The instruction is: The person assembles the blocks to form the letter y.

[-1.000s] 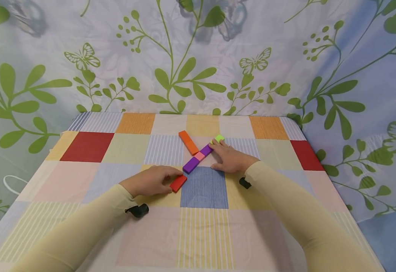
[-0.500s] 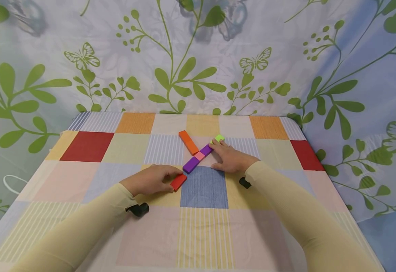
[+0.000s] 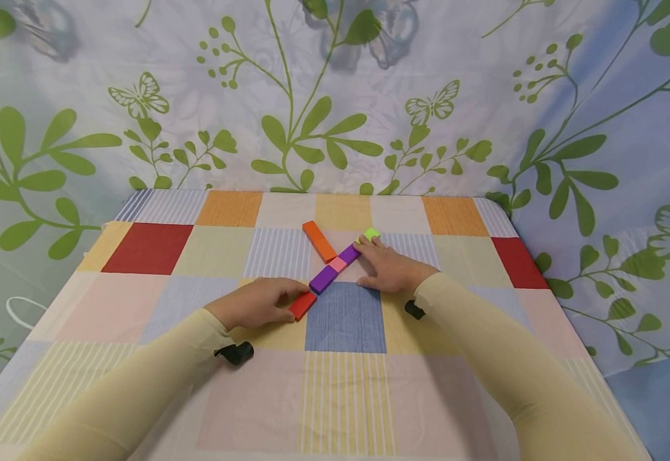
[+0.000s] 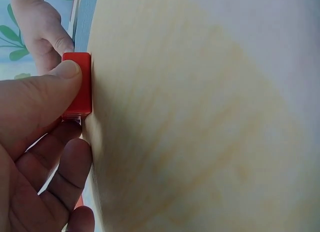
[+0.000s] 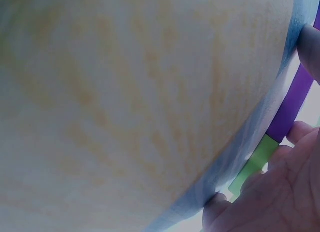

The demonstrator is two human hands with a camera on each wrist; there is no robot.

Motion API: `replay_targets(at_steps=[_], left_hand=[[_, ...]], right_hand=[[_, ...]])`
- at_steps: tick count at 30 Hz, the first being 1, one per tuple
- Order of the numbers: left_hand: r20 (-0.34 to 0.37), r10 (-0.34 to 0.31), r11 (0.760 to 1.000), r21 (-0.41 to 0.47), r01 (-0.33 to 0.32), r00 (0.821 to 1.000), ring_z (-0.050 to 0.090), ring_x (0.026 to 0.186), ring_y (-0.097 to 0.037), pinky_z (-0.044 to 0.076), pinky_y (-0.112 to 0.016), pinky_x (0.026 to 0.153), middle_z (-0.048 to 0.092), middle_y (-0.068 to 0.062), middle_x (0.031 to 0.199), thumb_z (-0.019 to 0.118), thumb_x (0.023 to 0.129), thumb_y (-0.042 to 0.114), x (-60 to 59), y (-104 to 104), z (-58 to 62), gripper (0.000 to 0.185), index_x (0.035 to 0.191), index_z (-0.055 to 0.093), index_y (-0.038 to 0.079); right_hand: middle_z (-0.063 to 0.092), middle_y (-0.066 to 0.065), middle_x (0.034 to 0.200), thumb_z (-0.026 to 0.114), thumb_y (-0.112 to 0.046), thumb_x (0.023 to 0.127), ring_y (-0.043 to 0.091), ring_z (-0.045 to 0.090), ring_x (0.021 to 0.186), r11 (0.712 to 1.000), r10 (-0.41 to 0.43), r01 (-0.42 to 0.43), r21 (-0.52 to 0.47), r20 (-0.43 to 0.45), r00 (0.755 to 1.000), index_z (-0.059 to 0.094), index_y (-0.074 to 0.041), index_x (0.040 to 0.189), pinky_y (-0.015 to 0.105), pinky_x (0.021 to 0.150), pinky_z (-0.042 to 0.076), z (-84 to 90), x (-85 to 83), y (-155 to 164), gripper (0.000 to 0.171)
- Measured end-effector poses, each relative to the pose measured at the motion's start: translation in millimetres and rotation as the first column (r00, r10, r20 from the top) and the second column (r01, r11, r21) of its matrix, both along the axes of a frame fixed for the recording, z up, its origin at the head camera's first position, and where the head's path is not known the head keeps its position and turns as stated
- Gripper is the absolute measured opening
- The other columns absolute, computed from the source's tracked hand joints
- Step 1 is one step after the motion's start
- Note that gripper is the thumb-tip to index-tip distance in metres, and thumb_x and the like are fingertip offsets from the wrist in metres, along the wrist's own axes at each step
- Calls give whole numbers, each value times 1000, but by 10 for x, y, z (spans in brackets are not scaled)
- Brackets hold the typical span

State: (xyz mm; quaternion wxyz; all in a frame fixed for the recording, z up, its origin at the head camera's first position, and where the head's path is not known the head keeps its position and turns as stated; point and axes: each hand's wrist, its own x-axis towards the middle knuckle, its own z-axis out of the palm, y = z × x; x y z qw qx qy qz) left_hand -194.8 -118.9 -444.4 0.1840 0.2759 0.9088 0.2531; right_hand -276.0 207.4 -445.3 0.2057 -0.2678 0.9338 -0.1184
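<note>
At the centre of the frame I see a red block [image 3: 302,305] lying on the checked tablecloth [image 3: 150,301], its far end touching a long purple block [image 3: 324,279]. My left hand [image 3: 254,305] pinches the red block between curled thumb and fingers. My right hand [image 3: 389,267], just right of centre, rests flat with straight fingers against the diagonal row's purple block and green block [image 3: 372,234].

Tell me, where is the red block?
In the head view, the red block lies mid-table, pinched by the left hand, touching the purple block's near end.

Red block [image 3: 302,305]; purple block [image 3: 324,279]; orange block [image 3: 319,241]; green block [image 3: 372,234]; checkered tablecloth [image 3: 150,248].
</note>
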Motion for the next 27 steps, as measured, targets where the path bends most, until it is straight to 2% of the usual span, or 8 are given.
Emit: replay_targets(at_steps=[5,12,19,27], left_hand=[[-8,-1,1000,5,1,1000,59,126,-21,49,-48,114,65,0,140,79,95,24,-13,-2,-12,62,153,56,18],[-11,-2,1000,3,2,1000,56,106,-19,50,-39,96,63,3,105,79,95,24,-30,9,-13,65,154,54,19],[-18,-4,1000,-3,4,1000,57,103,-17,51,-37,93,66,5,112,79,95,24,-38,24,-5,63,153,55,18],[-17,0,1000,-7,0,1000,57,99,-18,49,-36,88,62,3,100,79,95,23,-34,36,20,62,153,56,17]], right_hand=[[-1,11,178,62,-44,104,40,-4,164,1000,-1,1,-1,0,1000,12,-13,170,61,130,8,5,1,0,88],[0,10,179,63,-44,104,39,-4,165,1000,-10,10,0,-2,1000,13,-14,170,60,130,9,2,6,-5,88],[1,12,178,64,-43,104,40,-3,164,1000,-9,9,-12,-3,1000,14,-13,170,62,130,9,7,14,-2,88],[0,11,178,64,-42,104,39,-4,165,1000,-11,11,-17,-3,1000,14,-14,170,61,130,8,2,10,3,87]])
